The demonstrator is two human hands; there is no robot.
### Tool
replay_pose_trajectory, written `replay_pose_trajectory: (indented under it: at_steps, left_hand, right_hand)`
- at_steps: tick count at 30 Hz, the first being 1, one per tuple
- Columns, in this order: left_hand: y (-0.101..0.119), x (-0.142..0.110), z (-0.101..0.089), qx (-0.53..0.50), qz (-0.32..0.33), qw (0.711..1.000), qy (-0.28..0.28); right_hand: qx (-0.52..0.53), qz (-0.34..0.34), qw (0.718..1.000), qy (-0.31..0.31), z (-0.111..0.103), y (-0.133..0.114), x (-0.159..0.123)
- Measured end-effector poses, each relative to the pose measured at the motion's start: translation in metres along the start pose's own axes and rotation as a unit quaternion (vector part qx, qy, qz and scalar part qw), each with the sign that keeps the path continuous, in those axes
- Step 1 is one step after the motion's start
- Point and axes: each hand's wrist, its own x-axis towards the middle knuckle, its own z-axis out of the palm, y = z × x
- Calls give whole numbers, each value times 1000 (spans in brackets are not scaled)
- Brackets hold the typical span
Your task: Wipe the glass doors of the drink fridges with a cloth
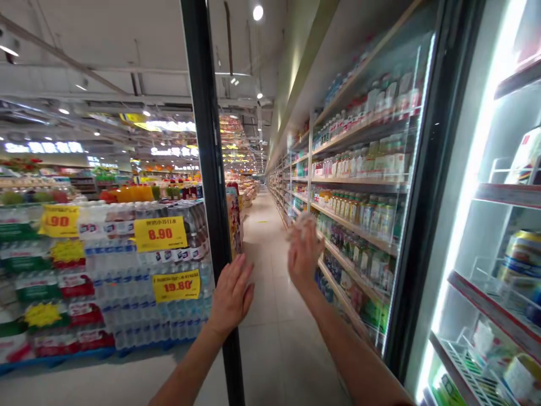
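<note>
A glass cooler door with a black frame [205, 141] stands swung out in front of me, and the aisle shows through its pane. My left hand [231, 293] rests against the frame's left upright, fingers stretched out and thumb apart. My right hand [303, 259] is raised at the glass, blurred by motion. Under its fingers is a crumpled pale cloth [305, 224], which appears pressed to the pane. The cloth's exact contact with the glass is hard to make out.
At the right is the lit cooler interior with wire-fronted shelves [486, 299] holding cans and cartons. Bottle-filled shelves [363, 169] appear through or in the glass. Stacked bottle packs [122, 282] with yellow price signs [160, 234] stand left. A tiled floor [262, 220] runs down the aisle.
</note>
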Motion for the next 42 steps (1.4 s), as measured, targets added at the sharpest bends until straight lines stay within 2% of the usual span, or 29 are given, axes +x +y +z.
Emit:
replay_pose_trajectory:
  at_steps: [1, 2, 4, 5, 6, 9, 10, 11, 12, 13, 15, 16, 17, 19, 21, 23, 24, 26, 28, 29, 30, 31, 34, 35, 36, 37, 39, 41, 42]
  left_hand:
    - [1, 1, 0, 2, -3, 1000, 4]
    - [2, 1, -1, 1, -9, 1000, 7]
    - [4, 1, -1, -7, -23, 1000, 13]
    - [5, 1, -1, -14, -31, 999, 18]
    - [6, 1, -1, -21, -41, 999, 23]
    - [15, 6, -1, -43, -84, 994, 52]
    - [19, 10, 0, -49, -104, 991, 67]
    - [22, 15, 1, -55, -122, 988, 83]
    - [25, 20, 3, -64, -135, 984, 97]
    - [26, 26, 4, -75, -146, 981, 108]
    - [27, 39, 7, -96, -161, 974, 124]
    - [25, 45, 9, -104, -163, 972, 131]
    - [24, 49, 11, -107, -164, 971, 134]
    - [21, 56, 14, -100, -156, 973, 141]
    - [22, 60, 17, -77, -138, 977, 142]
    - [25, 63, 19, -29, -130, 981, 139]
    - [27, 65, 19, -1, -130, 982, 137]
    - [32, 68, 18, 49, -135, 982, 124]
    - [35, 70, 17, 79, -139, 981, 112]
    - [35, 70, 17, 88, -139, 981, 107]
    - [35, 69, 17, 95, -137, 980, 104]
    - [35, 67, 17, 101, -137, 980, 104]
    - [33, 66, 22, 106, -135, 978, 115]
    - [32, 69, 24, 104, -138, 977, 121]
    - [32, 75, 26, 100, -147, 976, 128]
    - [33, 83, 27, 92, -158, 974, 134]
    - [33, 105, 30, 75, -180, 971, 141]
    - [33, 128, 32, 72, -194, 968, 142]
    - [32, 137, 33, 75, -193, 968, 142]
  right_hand:
    - [22, -92, 994, -56, 1, -14, -9]
    - [47, -181, 979, -77, 2, -26, -18]
    - [68, -259, 959, -98, 5, -34, -27]
    - [65, -248, 963, -86, 5, -30, -25]
    - [53, -207, 975, -63, 4, -20, -18]
    - [5, -6, 999, 45, -2, 10, 15]
    - [0, 33, 997, 63, -3, 13, 23]
    - [2, 39, 997, 61, -4, 11, 26]
    - [12, 7, 999, 38, -5, 4, 26]
    - [28, -60, 998, 1, -5, -6, 22]
    - [63, -218, 972, -56, -3, -24, 14]
    - [73, -266, 959, -65, -2, -27, 14]
    - [76, -283, 954, -62, -2, -24, 17]
    - [59, -224, 973, -21, -4, -1, 36]
    - [28, -92, 994, 42, -9, 30, 62]
    - [11, 12, 995, 96, -14, 51, 80]
    - [10, 31, 993, 111, -17, 54, 83]
    - [20, -27, 996, 87, -21, 52, 80]
    - [30, -147, 988, 25, -26, 53, 75]
    - [28, -185, 982, 3, -28, 60, 76]
    - [21, -190, 981, 1, -30, 72, 80]
    - [10, -157, 987, 21, -32, 88, 87]
    - [-12, 62, 990, 126, -36, 140, 114]
    - [-14, 103, 985, 140, -37, 149, 119]
    - [-14, 110, 984, 138, -37, 151, 121]
    - [-13, 84, 988, 125, -35, 146, 118]
    - [-14, -27, 997, 76, -29, 126, 106]
    - [-15, -127, 991, 36, -24, 106, 97]
    - [-18, -154, 988, 27, -23, 102, 97]
